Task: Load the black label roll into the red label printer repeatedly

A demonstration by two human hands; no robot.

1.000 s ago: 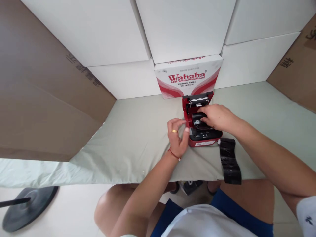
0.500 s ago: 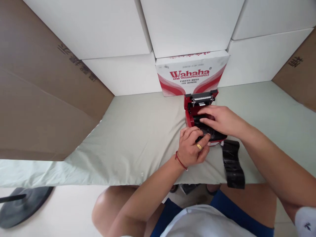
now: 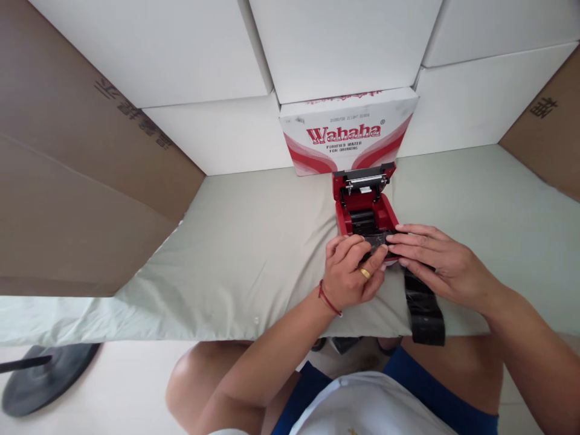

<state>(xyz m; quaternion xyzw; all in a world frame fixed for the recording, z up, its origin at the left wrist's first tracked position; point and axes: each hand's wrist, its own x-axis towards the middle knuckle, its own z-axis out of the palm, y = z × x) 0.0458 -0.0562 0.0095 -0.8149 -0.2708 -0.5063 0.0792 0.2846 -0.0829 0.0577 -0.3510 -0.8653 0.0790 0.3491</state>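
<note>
A small red and black printer stands on the cloth with its lid tipped up and back. Inside lies a black ribbon roll. Black ribbon stretches across the front of the printer. My left hand, with a ring and a red bracelet, is closed at the front left edge, its fingers and thumb holding the ribbon there. My right hand lies over the front right edge, fingers stretched out and tips touching the ribbon. A loose black ribbon strip hangs past the table's front edge.
A white and red Wahaha carton stands right behind the printer, against stacked white boxes. Brown cardboard panels flank the left and right. A pale green cloth covers the table. A black round base is on the floor.
My right hand has left the inside of the printer and moved toward me to its front right edge, uncovering the ribbon roll. My left hand keeps its place at the front.
</note>
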